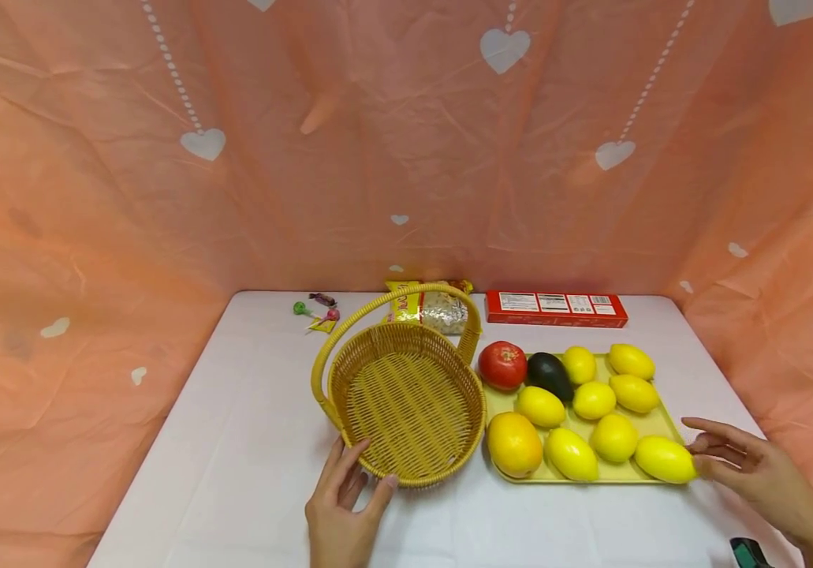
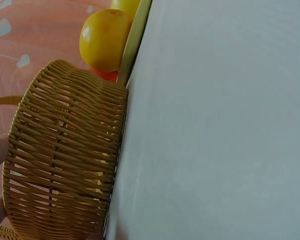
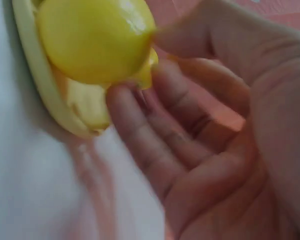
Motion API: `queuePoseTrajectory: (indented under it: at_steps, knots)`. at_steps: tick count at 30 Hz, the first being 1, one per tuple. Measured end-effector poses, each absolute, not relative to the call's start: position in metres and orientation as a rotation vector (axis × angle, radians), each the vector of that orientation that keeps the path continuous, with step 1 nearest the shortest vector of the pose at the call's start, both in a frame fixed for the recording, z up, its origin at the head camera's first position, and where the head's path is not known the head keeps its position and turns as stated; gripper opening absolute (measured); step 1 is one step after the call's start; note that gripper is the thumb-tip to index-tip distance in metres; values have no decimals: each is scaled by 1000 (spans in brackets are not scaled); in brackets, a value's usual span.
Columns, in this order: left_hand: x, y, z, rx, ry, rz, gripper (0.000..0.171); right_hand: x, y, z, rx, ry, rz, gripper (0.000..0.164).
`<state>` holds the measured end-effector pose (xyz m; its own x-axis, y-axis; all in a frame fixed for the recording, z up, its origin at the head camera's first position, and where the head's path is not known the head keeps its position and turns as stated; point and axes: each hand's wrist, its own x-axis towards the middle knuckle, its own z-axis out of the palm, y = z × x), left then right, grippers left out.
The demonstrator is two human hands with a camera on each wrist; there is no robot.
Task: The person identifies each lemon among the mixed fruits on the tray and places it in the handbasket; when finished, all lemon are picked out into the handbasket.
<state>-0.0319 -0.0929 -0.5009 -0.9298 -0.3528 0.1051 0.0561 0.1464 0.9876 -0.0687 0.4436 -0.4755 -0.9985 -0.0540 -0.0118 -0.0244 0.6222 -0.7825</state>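
Observation:
A round wicker basket [image 1: 406, 418] with an arched handle stands at the tray's left edge, with only its woven bottom showing inside. My left hand [image 1: 345, 501] holds its near-left rim, thumb and forefinger on the edge; the left wrist view shows the basket's side wall [image 2: 65, 155] close up. My right hand [image 1: 747, 465] is at the right end of the yellow tray [image 1: 633, 476], fingers loosely bent beside the nearest lemon [image 1: 665, 459]. In the right wrist view the thumb tip meets the end of that lemon [image 3: 95, 40], while the other fingers are not wrapped around it.
On the tray lie several more lemons [image 1: 615, 438], a dark avocado [image 1: 550, 376], a red round fruit [image 1: 502, 365] and an orange-yellow fruit [image 1: 514, 445]. Behind are a red box [image 1: 555, 308], a yellow snack bag [image 1: 441, 310] and small candies [image 1: 326, 317]. Orange cloth surrounds the white table.

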Motion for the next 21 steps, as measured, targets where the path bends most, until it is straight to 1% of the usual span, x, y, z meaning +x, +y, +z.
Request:
queuePoseTrajectory:
  at_steps: [3, 9, 11, 16, 21]
  knots:
    - [-33, -92, -501, 296, -2111, -1848, 58, -72, 442, -474, -107, 2760, -1295, 48]
    - [-32, -91, -500, 304, -2099, -1843, 57, -79, 431, -471, -127, 2754, -1098, 54]
    - [-32, -90, -500, 297, -2094, -1842, 57, -80, 430, -471, -134, 2796, -1080, 52]
    - [-31, -89, -502, 293, -2085, -1832, 56, -78, 425, -462, -224, 2866, -1153, 43]
    - [-30, -88, -503, 296, -2081, -1819, 56, -86, 403, -441, -351, 2843, -1261, 43]
